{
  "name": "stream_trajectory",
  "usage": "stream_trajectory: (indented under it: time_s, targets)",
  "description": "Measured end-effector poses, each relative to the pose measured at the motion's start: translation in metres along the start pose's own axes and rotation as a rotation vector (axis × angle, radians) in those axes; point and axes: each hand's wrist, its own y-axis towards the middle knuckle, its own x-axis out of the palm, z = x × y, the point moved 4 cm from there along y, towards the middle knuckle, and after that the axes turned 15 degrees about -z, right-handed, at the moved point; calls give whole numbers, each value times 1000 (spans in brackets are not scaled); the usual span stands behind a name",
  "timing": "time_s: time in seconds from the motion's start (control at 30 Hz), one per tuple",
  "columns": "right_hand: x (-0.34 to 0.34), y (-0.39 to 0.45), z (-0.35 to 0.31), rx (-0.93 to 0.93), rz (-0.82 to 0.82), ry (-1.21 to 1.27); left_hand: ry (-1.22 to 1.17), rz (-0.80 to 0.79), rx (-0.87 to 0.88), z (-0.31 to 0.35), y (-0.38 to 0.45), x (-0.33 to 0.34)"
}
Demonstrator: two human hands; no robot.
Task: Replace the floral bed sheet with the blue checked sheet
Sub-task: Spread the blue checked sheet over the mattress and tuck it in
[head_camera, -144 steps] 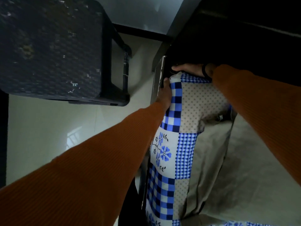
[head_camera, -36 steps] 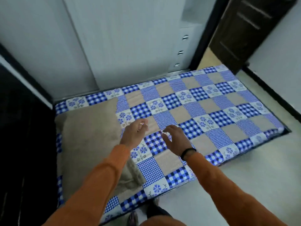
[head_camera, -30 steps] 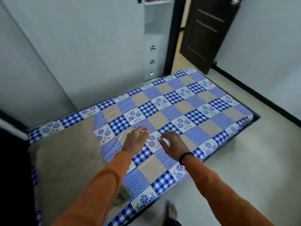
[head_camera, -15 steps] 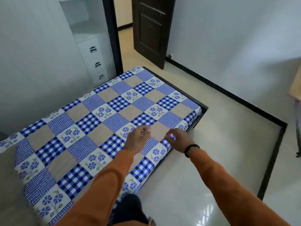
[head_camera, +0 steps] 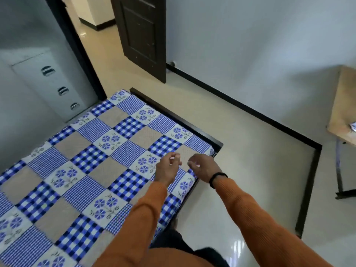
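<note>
The blue checked sheet lies spread flat across the bed, so this looks like the finishing step; the left hand and right hand hover above its near foot corner, fingers loosely curled, holding nothing (the floral sheet is not in view); next, probably smoothing or tucking that corner.

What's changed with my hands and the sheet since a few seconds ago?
Both hands let go of the sheet corner they were tucking at the bed's head; the left hand and right hand now hover together, holding nothing, near the foot corner. The blue checked sheet stays spread over the bed.
</note>
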Motion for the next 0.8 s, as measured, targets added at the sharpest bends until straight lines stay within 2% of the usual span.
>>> stream_trajectory:
  time_s: [0.13, 0.27, 0.47, 0.53, 0.67, 0.8]
  targets:
    - [-52, 43, 36, 60, 15, 192, -94, 48, -54, 37, 71, 38]
    - [-107, 95, 82, 45, -2, 279, -134, 127, -98, 68, 145, 66]
    - [-206, 177, 151, 10, -75, 251, -247, 343, -133, 108, 255, 97]
    - [-240, 200, 167, -8, -115, 211, -277, 366, -131, 127, 283, 109]
    - [-301, 259, 171, -71, -196, 126, -395, 427, -144, 155, 332, 115]
    - [-335, 335, 140, -205, -284, 43, -519, 560, -151, 172, 391, 101]
